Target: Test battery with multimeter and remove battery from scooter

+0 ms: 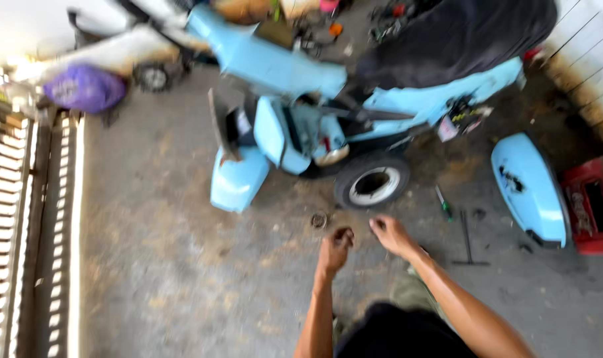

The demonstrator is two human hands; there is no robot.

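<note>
A light blue scooter (295,73) lies partly taken apart on the concrete floor, its front wheel (372,181) facing me. My left hand (333,250) reaches down with fingers curled, just below a small round metal part (319,219) on the floor. Whether it holds anything is blurred. My right hand (391,234) hovers below the wheel with fingers spread, holding nothing.
A detached blue side panel (530,187) lies at right beside a red crate (593,205). A green-handled screwdriver (443,204) and a T-shaped wrench (467,240) rest on the floor. A purple bag (84,88) sits at left near a slatted gate (23,219).
</note>
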